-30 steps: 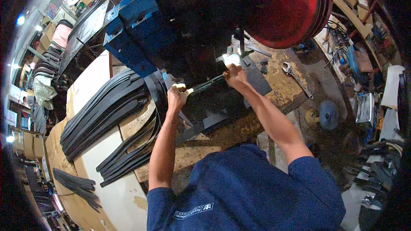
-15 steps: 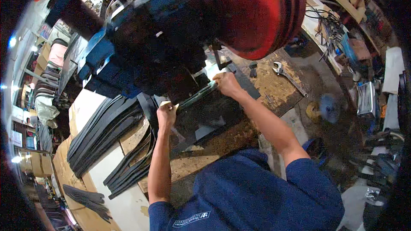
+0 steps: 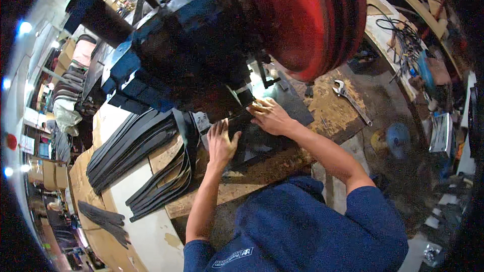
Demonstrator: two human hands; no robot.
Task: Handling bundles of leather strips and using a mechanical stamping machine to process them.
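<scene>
My left hand (image 3: 222,143) lies with its fingers stretched forward and its thumb apart, on the dark work surface (image 3: 257,148) at the front of a blue machine (image 3: 171,60). To its right, my right hand (image 3: 272,117) reaches to the machine's lower front edge. Its fingers are extended, with the tips beside a small bright metal part (image 3: 245,96). I see nothing gripped in either hand. What lies right under the fingertips is too dark to make out.
A large red wheel (image 3: 302,25) overhangs on the right. Long black strips (image 3: 128,148) lie bundled at the left, with shorter dark strips (image 3: 103,219) nearer. An adjustable wrench (image 3: 353,103) rests on the worn wooden bench (image 3: 327,116). Tangled black cables (image 3: 398,35) are at the far right.
Both hands have gone from closed grips at the machine's front edge to stretched fingers. The left hand has moved right, closer to the right one, and the pale piece at its fingertips no longer shows.
</scene>
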